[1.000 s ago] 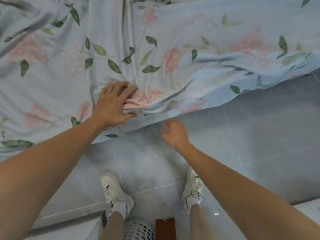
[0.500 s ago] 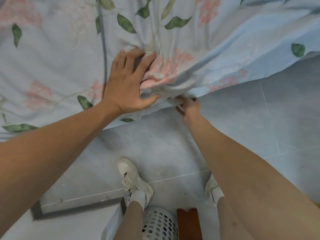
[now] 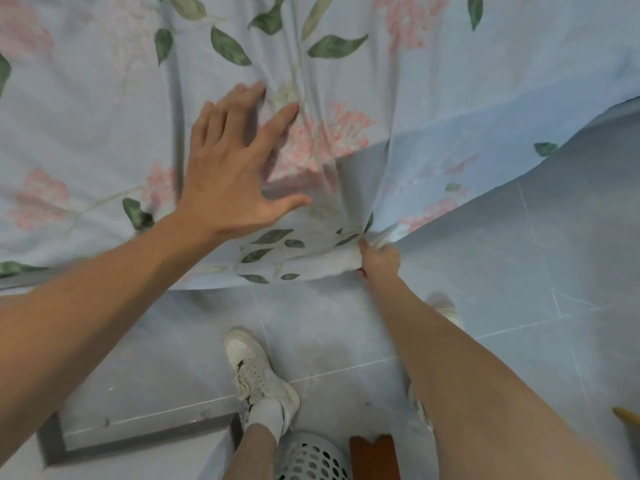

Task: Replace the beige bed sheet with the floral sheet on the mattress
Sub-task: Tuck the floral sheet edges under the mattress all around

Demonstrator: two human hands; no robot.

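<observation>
The floral sheet [image 3: 346,81] lies spread over the bed, filling the upper part of the view, its lower edge hanging over the grey tiled floor [image 3: 502,289]. The left hand [image 3: 232,168] lies flat on the sheet, fingers straight and spread, thumb out to the side, pressing the cloth down. The right hand [image 3: 379,259] is lower, at the sheet's hanging edge, its fingers curled tight round a bunched fold of the fabric. A white perforated basket [image 3: 311,459] stands by the feet.
</observation>
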